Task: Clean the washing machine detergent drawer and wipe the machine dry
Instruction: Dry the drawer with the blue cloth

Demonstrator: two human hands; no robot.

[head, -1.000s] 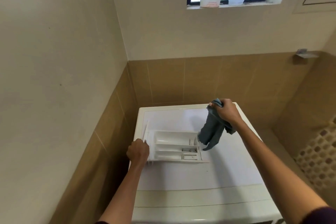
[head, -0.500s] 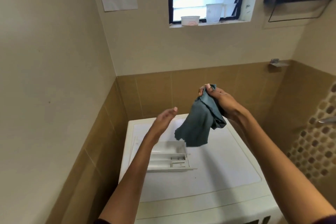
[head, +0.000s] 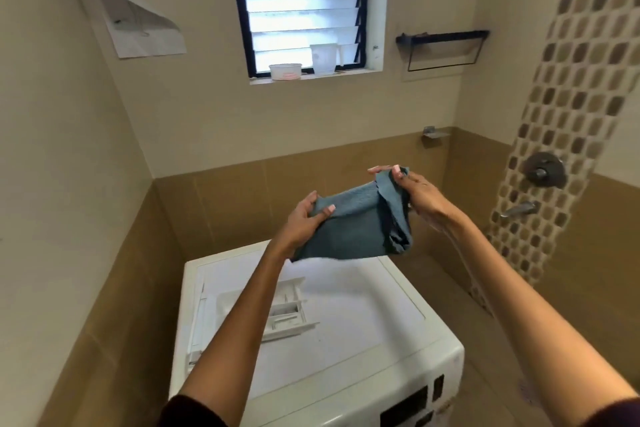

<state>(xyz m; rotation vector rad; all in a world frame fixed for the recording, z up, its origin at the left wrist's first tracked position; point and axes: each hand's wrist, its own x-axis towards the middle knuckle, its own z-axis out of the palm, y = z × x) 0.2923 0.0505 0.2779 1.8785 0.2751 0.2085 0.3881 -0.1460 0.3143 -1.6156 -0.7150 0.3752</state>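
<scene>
Teal cloth [head: 349,229] stretches between your left hand [head: 304,218] and right hand [head: 415,191], both pinching corners; you're readying it, so next wipe the detergent drawer [head: 284,308].

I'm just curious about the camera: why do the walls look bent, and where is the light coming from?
Head view: the wide-angle lens bows the wall edges near the frame's sides; daylight through the louvred window blows its slats out to white; the cloth held by the left hand and right hand looks slightly soft, as does the drawer.
</scene>
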